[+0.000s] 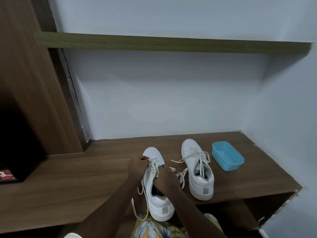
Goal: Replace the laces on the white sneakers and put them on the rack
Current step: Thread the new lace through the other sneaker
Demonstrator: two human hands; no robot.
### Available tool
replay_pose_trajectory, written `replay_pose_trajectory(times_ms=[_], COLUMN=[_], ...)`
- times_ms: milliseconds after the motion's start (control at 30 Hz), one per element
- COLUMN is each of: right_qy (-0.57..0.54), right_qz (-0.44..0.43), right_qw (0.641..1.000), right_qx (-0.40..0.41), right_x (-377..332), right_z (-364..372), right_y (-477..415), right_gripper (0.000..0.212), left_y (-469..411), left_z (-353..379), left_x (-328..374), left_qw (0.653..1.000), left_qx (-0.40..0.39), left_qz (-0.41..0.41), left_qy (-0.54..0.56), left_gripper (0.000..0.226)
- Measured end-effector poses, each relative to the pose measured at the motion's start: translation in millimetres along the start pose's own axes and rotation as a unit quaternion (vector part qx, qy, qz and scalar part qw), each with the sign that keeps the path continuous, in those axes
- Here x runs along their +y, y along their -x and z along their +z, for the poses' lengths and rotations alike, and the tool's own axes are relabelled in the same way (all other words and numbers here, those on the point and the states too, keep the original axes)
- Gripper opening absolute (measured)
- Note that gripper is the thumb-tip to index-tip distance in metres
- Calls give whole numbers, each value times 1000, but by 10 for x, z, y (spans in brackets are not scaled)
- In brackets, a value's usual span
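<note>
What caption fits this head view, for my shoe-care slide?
Left hand and right hand pinch the lace of the near sneaker on a wooden shelf, second sneaker and blue tub alongside.

A brown wood-grain finish, matt and smooth, is seen across the tabletop, and a duller olive grain is carried by the shelf above, against a flat, matt painted wall. The white sneakers are shown in smooth, leather-like material with a faint sheen, their laces being flat woven cloth. Smooth, slightly glossy blue plastic is made out in the container.
</note>
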State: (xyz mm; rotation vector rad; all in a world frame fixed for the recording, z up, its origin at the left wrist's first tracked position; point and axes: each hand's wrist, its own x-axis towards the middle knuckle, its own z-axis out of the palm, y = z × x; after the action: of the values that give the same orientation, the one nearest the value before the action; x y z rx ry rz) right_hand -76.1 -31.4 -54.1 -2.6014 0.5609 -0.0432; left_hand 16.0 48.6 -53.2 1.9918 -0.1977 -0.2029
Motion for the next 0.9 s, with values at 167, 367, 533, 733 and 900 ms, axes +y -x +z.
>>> replay_pose_trajectory(times_ms=[167,367,533,733,900], right_qy=[-52,-113,-226,-272,-253], right_qz=[31,91,137,162,164], right_qw=[996,983,956,939,945], right_qx=[60,109,124,134,130], right_x=[73,136,153,192,208], right_z=[30,29,82,99,91], right_y=[-44,-60,-141,-161,-172], right_gripper=[32,32,22,19,30], left_y=[-14,83,124,104,103], left_z=[90,179,252,280,307], left_x=[0,-26,-74,-102,-105], left_qw=[1000,995,995,993,992], left_qx=[-6,-29,-30,-29,-34], left_qz=[3,32,46,56,57], left_qy=[-28,-94,-86,-97,-109], left_gripper=[16,31,26,32,35])
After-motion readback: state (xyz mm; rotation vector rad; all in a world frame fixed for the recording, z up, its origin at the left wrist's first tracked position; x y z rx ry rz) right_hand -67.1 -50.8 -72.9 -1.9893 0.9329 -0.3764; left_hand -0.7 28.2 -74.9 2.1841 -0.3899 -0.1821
